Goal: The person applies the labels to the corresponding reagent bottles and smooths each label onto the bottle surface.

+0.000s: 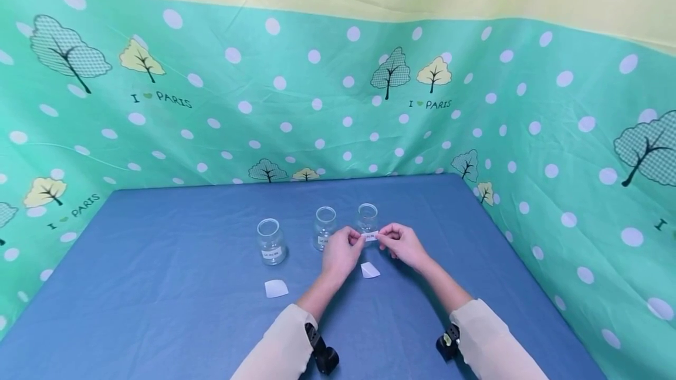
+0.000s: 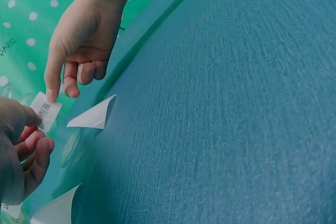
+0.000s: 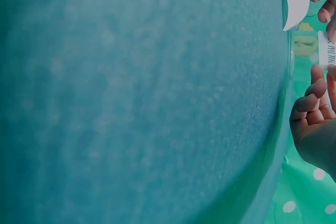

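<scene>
Both of my hands meet at a small white label (image 1: 369,236) with dark printing, in front of the rightmost glass jar (image 1: 367,216). My left hand (image 1: 342,253) pinches the label's left end, its thumb lying over the printing in the left wrist view. At the other end, my right hand (image 1: 404,245) holds the label's edge by the fingertips. In the right wrist view the label (image 3: 325,48) overlaps the jar's clear side. The middle jar (image 1: 325,223) stands just beyond the left hand, its own label partly covered by that hand.
Farther left is another open glass jar (image 1: 270,239), with a printed label on its front. Two white paper pieces lie on the blue cloth: a curled one (image 1: 370,270) below the hands and another (image 1: 276,288) before the left jar. Polka-dot curtains (image 1: 327,98) enclose the table.
</scene>
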{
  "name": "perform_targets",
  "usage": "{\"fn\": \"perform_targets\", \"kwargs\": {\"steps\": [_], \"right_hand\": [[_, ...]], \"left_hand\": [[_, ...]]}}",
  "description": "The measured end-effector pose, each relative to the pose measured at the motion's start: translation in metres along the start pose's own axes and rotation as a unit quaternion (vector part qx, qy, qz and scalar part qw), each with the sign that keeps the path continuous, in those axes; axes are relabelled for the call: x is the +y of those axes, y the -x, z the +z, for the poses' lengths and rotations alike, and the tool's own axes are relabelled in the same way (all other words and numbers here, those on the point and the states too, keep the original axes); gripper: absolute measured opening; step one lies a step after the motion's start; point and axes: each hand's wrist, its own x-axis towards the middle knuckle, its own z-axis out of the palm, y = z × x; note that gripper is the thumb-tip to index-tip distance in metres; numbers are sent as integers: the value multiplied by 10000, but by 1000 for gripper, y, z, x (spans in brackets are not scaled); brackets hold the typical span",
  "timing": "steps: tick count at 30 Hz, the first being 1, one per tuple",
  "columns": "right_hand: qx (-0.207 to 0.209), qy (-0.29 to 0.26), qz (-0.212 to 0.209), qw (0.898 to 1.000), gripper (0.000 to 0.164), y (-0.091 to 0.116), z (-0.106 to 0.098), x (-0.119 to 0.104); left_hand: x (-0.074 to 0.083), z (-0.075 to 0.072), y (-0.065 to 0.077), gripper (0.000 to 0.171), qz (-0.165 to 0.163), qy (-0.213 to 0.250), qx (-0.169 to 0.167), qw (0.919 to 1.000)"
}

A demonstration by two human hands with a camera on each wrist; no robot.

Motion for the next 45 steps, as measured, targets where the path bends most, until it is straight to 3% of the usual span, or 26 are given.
{"fn": "perform_targets", "kwargs": {"steps": [5, 11, 14, 18, 22, 30, 33, 38, 45], "right_hand": [[6, 34, -82, 10000, 20, 6, 2, -14], [113, 35, -48, 9999, 21, -4, 2, 3], [195, 206, -73, 9996, 21, -5, 1, 8], [293, 393, -29, 9988, 27, -6, 1, 8], [446, 488, 12, 9978, 37, -7, 2, 6], [478, 677, -55, 9965, 48, -11, 1, 5], [410, 680, -112, 9968, 46, -12, -1, 6], [232, 516, -191, 9982, 42, -12, -4, 9], [286, 395, -127, 9987, 32, -14, -6, 12]], "left_hand": [[-1, 1, 2, 13, 43, -21, 71, 10000], [0, 0, 4, 16, 209, -284, 219, 9991], [3, -1, 6, 20, 366, -775, 258, 9960], [6, -2, 8, 24, 584, -1606, 363, 9846], [9, -2, 8, 31, 598, -1956, 353, 9782], [5, -1, 4, 53, 657, -1795, 119, 9815], [3, 0, 3, 52, 644, -1734, 34, 9827], [0, -1, 1, 47, 850, -1770, 171, 9804], [-3, -1, 1, 46, 907, -1750, 174, 9802]]}}
